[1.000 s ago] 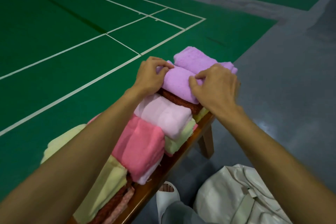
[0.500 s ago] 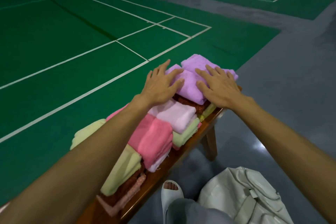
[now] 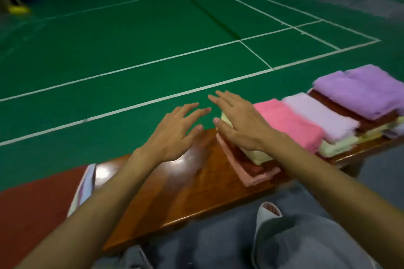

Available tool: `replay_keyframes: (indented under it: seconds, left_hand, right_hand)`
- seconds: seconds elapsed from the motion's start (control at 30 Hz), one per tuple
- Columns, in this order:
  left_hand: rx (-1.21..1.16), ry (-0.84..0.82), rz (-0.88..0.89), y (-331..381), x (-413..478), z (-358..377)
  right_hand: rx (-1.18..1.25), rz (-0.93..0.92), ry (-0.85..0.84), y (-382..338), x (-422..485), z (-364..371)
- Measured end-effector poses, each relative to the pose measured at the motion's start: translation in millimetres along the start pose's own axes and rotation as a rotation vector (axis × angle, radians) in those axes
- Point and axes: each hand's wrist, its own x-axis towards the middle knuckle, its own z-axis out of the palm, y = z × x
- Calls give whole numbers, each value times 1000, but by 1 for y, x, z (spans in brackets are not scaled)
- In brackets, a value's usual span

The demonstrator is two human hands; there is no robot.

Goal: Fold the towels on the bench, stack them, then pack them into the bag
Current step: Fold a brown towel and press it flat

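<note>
1. The left hand [image 3: 172,135] was open, its fingers straight and spread, above the bare part of the glossy brown wooden bench [image 3: 179,192]. It held nothing.
2. The right hand [image 3: 240,129] was open too, with spread fingers, over the near end of the folded pale yellow towel [image 3: 260,156]. Whether it touched the cloth, I could not tell.
3. The towels all lay to the right of both hands. After the yellow one came the fluffy pink towel [image 3: 288,124], the pale lilac towel [image 3: 321,116] and the purple towel [image 3: 363,91], in overlapping piles.
4. This row ran along the long axis of the bench, away to the right, so I judge the right hand was the nearer one for gathering them.
5. The bag was not in view.
</note>
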Motion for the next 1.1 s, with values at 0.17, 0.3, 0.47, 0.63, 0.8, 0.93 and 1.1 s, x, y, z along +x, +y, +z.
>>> replay_keyframes:
  seconds: [0.17,0.3,0.47,0.63,0.8,0.93,1.1]
  left_hand:
    - [2,14,-278,-106,-145,-11]
    - [-8,82,-428,-178,-253,-12]
    - [77,346,-809,-249,-370,-15]
    - [73,486,-1296,-294,-448,-18]
    - [-44,682,-1438,-292,-464,-23]
    - [-14,726,-1401,-286,-459,-17]
    - [111,714,-1312,-290,-459,-14]
  right_hand:
    - [125,-132,-142,-118,40,95]
    - [305,-68,-305,-199,53,166]
    - [571,99,-213,-289,62,230]
    - [551,252,-153,-337,65,265]
    - [355,320,-122,-345,73,271]
    - [310,273,-104,-349,72,264]
    - [400,191,-82,-352,71,254]
